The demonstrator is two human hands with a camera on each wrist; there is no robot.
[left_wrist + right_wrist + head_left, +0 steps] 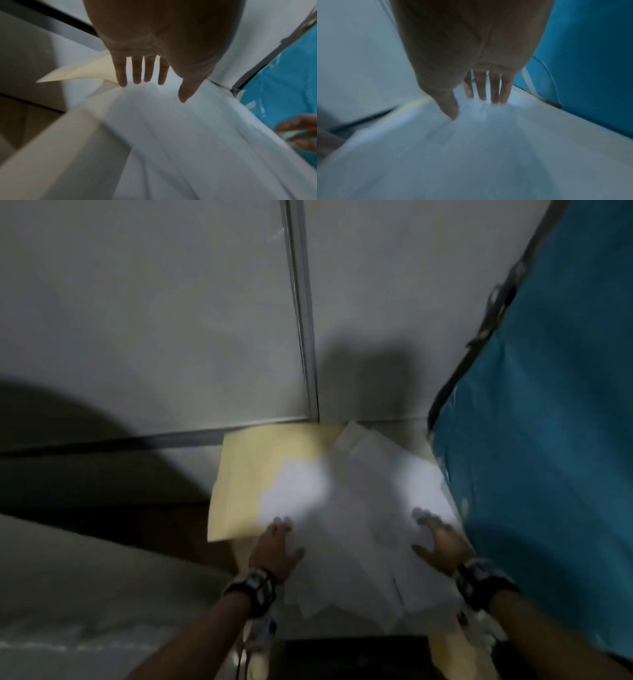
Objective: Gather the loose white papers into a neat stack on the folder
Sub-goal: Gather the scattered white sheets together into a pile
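Several loose white papers (356, 518) lie fanned and askew over the right half of a pale yellow folder (246, 470), and their near corners jut past its front edge. My left hand (279, 542) lies flat on the papers' left edge with straight, spread fingers (137, 73) touching the papers (180, 135). My right hand (435, 537) presses the papers' right side, its fingers (488, 89) straight and the thumb down on the papers (471, 148). The folder's corner (77, 73) shows in the left wrist view. All frames are blurred.
A blue fabric-covered object (548, 440) stands close on the right, beside the papers. A grey wall with a vertical metal strip (301, 313) rises just behind the folder. A dark object (346, 655) sits at the near edge, under the papers' corners.
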